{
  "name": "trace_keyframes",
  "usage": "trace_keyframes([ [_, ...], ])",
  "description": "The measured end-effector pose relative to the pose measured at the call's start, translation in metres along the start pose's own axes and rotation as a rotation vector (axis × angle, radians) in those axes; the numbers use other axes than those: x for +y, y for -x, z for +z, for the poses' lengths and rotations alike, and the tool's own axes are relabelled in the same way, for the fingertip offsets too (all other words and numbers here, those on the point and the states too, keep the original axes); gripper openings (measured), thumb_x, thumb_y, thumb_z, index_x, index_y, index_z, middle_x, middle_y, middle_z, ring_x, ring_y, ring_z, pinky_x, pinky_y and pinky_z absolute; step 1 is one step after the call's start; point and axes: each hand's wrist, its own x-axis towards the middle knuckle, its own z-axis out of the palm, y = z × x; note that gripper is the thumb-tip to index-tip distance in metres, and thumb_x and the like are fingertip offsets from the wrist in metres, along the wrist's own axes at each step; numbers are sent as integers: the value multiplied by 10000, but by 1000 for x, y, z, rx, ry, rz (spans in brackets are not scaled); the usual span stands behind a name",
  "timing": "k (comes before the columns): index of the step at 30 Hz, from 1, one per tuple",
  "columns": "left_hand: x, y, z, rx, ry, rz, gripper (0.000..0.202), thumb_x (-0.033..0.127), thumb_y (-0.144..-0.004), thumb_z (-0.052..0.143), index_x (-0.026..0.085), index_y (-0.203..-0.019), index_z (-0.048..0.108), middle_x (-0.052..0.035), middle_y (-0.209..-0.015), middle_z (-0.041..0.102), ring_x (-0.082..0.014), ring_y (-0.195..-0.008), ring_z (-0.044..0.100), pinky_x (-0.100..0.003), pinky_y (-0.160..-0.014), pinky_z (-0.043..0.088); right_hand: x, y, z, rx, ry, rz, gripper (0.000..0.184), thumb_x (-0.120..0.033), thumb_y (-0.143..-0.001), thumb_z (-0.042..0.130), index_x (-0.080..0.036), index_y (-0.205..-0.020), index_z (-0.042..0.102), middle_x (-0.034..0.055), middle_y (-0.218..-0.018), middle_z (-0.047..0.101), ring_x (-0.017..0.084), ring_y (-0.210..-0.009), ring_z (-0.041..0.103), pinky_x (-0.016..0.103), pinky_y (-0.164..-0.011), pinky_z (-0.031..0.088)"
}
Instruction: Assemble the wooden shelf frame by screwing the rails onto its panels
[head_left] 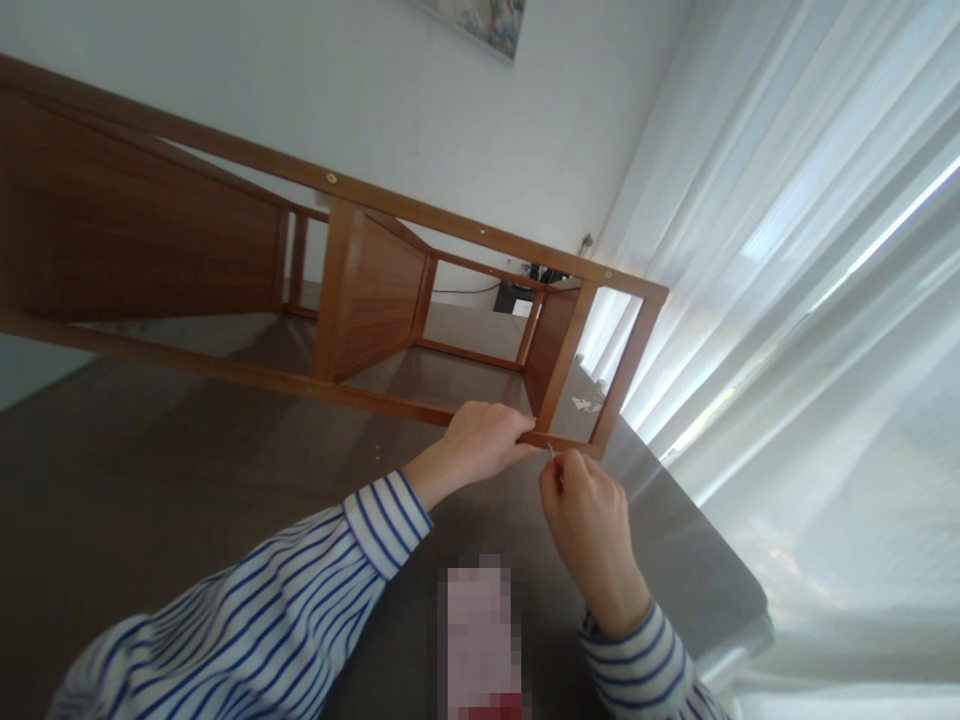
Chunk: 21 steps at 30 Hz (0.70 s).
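Note:
A brown wooden shelf frame [394,402], with slanted wooden panels, lies on its side on the dark table. Round metal bolt heads show along its upper rail. My left hand [484,440] grips the lower rail close to its right end, thumb below and fingers over the top. Just right of it, my right hand [589,505] is closed in a pinch around a thin metal tool [551,452]. Only a short silvery tip shows, touching or very near the underside of the rail by the crossbar; the fingers hide the rest.
The dark table [690,560] has a rounded corner at the right. Small pale pieces [585,404] lie behind the frame, and tiny bits [377,453] in front. White curtains [810,250] hang along the right. A pixelated patch [480,640] covers the bottom middle.

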Motion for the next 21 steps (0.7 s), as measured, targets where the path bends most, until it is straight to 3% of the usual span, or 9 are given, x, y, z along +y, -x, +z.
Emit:
trace_keyframes([
  [5, -1, -1, 0, -6, -10, 0, 319, 508, -882, 488, 235, -835, 647, -41, -858, 714, -235, -815, 671, -285, -626, 417, 0, 1, 5, 4, -387, 295, 206, -287, -851, 479, -193, -715, 601, 28, -628, 649, 164, -575, 594, 251, -549, 369],
  [8, -1, -1, 0, -5, -17, 0, 322, 513, -881, 489, 236, -832, 644, -42, -860, 714, -238, -815, 670, -287, -625, 419, 2, 1, 7, -5, -595, 398, 182, -315, -827, 516, -176, -857, 629, 10, -601, 641, 162, -534, 580, 253, -529, 395],
  [12, -1, 0, 1, -2, -23, -5, 328, 511, -880, 489, 227, -805, 636, -44, -846, 710, -234, -809, 669, -284, -624, 418, 1, 2, 10, -45, -739, 440, 230, -343, -828, 545, -165, -951, 623, -9, -580, 625, 151, -504, 566, 249, -503, 403],
  [16, -1, 0, 0, 11, -18, 0, 315, 493, -879, 495, 224, -778, 622, -42, -830, 708, -240, -794, 670, -285, -609, 410, 0, 4, 12, -111, -907, 471, 283, -418, -820, 586, -153, -884, 660, 48, -718, 679, 162, -600, 613, 271, -554, 480],
  [21, 1, 0, -2, -10, -1, -18, 357, 531, -875, 483, 220, -784, 634, -53, -827, 706, -233, -791, 669, -287, -619, 414, 5, 10, 6, -198, -1159, 421, 362, -392, -802, 637, -156, -1076, 647, 97, -978, 717, 198, -832, 678, 328, -729, 548],
])
